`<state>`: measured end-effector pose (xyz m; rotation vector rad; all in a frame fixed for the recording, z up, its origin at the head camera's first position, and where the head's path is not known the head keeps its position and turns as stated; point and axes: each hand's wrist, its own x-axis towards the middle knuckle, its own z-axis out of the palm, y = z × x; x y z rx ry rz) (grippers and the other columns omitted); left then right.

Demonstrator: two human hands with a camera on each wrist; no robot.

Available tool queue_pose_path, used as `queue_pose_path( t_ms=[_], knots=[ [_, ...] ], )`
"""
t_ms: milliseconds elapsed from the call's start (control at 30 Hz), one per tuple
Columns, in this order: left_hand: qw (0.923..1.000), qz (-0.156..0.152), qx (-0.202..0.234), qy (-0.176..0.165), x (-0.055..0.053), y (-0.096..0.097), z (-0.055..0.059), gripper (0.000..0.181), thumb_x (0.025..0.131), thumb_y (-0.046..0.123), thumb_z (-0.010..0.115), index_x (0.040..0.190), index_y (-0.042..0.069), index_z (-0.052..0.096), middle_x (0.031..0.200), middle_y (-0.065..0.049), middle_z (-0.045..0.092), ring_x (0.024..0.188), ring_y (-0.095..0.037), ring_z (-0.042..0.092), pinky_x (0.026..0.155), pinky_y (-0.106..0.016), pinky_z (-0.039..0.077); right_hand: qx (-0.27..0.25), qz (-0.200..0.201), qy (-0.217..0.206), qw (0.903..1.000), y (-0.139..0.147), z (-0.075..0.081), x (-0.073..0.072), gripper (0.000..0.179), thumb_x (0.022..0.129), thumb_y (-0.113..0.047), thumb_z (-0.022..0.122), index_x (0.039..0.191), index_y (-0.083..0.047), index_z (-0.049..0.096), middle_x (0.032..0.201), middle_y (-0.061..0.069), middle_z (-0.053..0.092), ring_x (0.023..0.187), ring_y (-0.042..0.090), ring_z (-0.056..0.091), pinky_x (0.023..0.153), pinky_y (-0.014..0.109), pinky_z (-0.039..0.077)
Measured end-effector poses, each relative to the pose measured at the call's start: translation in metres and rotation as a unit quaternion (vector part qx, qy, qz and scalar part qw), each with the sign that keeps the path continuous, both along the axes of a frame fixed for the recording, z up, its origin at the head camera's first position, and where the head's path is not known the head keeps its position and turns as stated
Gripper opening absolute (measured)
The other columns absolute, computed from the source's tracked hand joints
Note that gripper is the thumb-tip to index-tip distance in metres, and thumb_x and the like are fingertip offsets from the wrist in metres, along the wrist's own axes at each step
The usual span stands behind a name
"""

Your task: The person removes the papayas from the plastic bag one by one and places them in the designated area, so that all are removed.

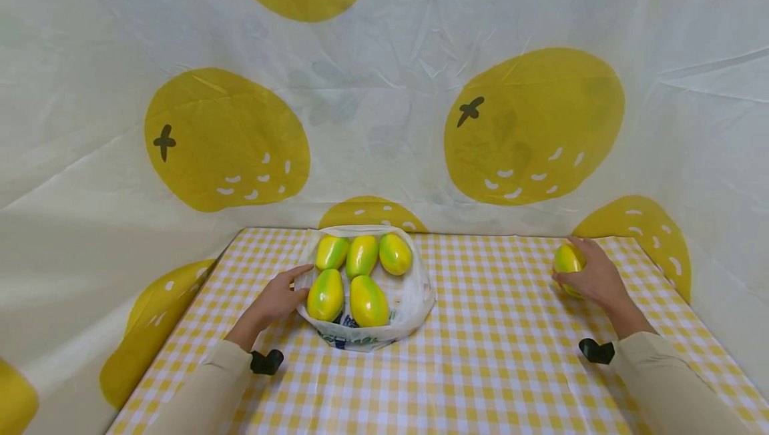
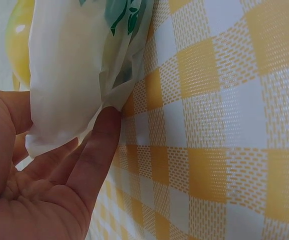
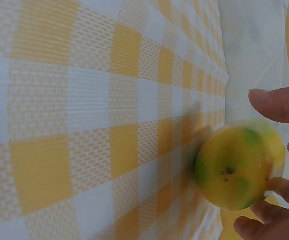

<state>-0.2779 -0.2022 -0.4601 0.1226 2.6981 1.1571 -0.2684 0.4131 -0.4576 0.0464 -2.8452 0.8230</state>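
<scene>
A white plastic bag with its rim turned wide open stands on the left of the table, holding several yellow-green mangoes. My left hand holds the bag's left side; in the left wrist view the thumb goes behind the bag wall and the fingers lie along its outside, close to the cloth. Far to the right, my right hand is around a single mango low over the table. In the right wrist view this mango is slightly blurred, the fingers against one side and the thumb apart from it.
A yellow-and-white checked tablecloth covers the table. Behind and at both sides hangs a pale curtain printed with big yellow fruits, meeting the table's back edge. Dark wrist mounts sit at both cuffs.
</scene>
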Motion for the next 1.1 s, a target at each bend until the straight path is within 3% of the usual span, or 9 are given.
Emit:
queue_pose_path(
  t_ms=[233,400,1100],
  knots=[
    [0.9999,0.002,0.01,-0.006,0.001,0.0,0.001,0.057,0.102,0.013,0.055,0.158,0.01,0.044,0.158,-0.023,0.048,0.113,-0.03,0.055,0.082,-0.032,0.047,0.009,-0.003,-0.008,0.9999,-0.006,0.008,0.001,0.092,0.089,-0.024,0.078,0.159,0.008,0.028,0.161,0.047,0.014,0.14,0.071,0.021,0.103,0.082,0.027],
    [0.9998,0.002,0.02,-0.002,0.002,0.001,0.001,0.057,0.101,0.011,0.056,0.157,0.008,0.046,0.157,-0.025,0.049,0.111,-0.03,0.055,0.078,-0.03,0.046,0.012,0.002,0.012,0.9999,-0.016,0.016,0.001,0.09,0.09,-0.026,0.078,0.16,0.004,0.029,0.164,0.043,0.013,0.142,0.069,0.02,0.103,0.082,0.027],
    [0.9998,0.002,0.021,0.006,0.005,0.002,0.002,0.056,0.101,0.011,0.056,0.156,0.006,0.047,0.156,-0.025,0.05,0.117,-0.03,0.055,0.091,-0.037,0.049,0.003,0.058,0.01,0.9983,-0.061,0.04,0.007,0.084,0.096,-0.024,0.073,0.162,0.0,0.028,0.167,0.037,0.015,0.145,0.066,0.021,0.102,0.081,0.029]
  ],
)
